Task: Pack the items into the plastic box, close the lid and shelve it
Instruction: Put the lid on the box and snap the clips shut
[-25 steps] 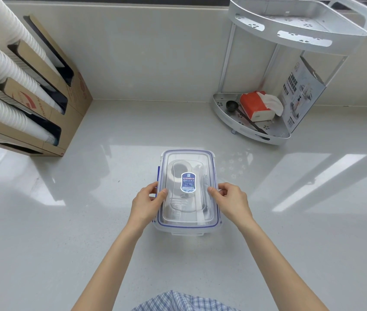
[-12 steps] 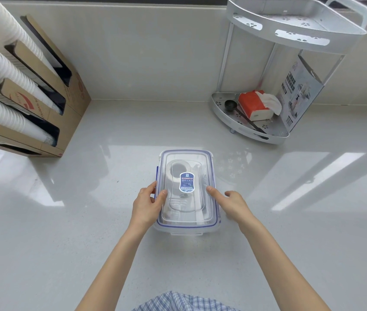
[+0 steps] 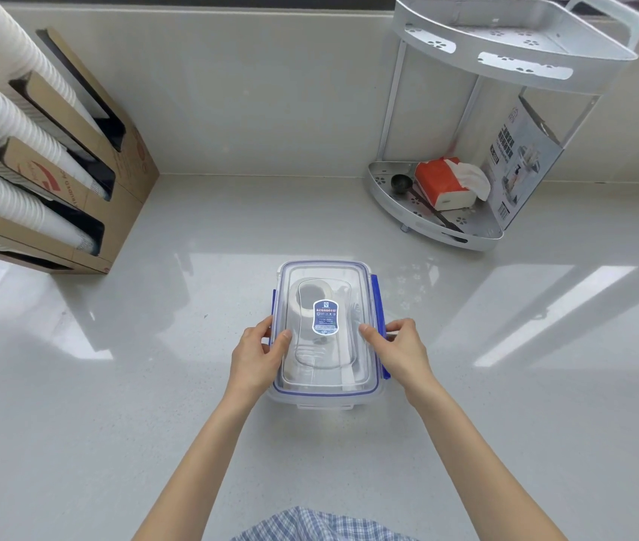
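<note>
Lower centre of the frame: left hand (image 3: 257, 355) and right hand (image 3: 402, 351) clamp the plastic box (image 3: 325, 398) sides, thumbs on its lid (image 3: 343, 369); box on table (image 3: 115, 384).

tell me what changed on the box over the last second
The right hand shifted from the lid onto the right-side blue latch, which now sticks out from the plastic box. The left hand stayed on the left edge; the box didn't move.
</note>
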Tool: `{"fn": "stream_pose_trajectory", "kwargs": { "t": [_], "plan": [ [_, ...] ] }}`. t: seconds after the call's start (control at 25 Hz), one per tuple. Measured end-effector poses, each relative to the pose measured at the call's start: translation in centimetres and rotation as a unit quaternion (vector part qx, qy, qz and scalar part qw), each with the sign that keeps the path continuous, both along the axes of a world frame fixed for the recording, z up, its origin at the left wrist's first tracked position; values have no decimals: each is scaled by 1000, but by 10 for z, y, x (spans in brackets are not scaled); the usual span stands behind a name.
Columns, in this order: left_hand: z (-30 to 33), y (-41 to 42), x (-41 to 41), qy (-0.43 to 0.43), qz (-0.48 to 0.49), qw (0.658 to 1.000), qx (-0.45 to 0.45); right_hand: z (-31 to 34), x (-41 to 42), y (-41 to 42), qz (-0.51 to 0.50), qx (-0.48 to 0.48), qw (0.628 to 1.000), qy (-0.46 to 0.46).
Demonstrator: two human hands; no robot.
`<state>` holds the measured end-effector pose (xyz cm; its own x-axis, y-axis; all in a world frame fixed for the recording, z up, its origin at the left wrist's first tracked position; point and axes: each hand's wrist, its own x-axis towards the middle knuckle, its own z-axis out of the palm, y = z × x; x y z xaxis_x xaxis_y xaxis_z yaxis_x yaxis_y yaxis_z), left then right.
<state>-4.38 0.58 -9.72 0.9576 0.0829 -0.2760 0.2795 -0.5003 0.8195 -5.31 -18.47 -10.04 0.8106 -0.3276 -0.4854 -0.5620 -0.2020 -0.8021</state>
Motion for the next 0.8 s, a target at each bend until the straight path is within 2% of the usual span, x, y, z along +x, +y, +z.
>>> {"fn": "stream_pose_trajectory", "kwargs": {
  "t": [0.24, 0.4, 0.6, 0.68, 0.8],
  "plan": [
    [-1, 0, 1, 3, 5, 1000, -3, 3, -4, 15, 40, -133, 986, -98],
    [-2, 0, 0, -6, -1, 1000, 0, 6, -4, 18, 58, -202, 974, -89],
    [0, 2, 0, 16, 16, 998, -57, 7, -4, 17, 57, -208, 973, -84],
    [1, 3, -1, 39, 31, 993, -106, 7, -5, 17, 55, -203, 974, -88],
    [-3, 7, 1, 94, 41, 988, -115, 8, -6, 16, 55, -194, 975, -93]
  ]
}}
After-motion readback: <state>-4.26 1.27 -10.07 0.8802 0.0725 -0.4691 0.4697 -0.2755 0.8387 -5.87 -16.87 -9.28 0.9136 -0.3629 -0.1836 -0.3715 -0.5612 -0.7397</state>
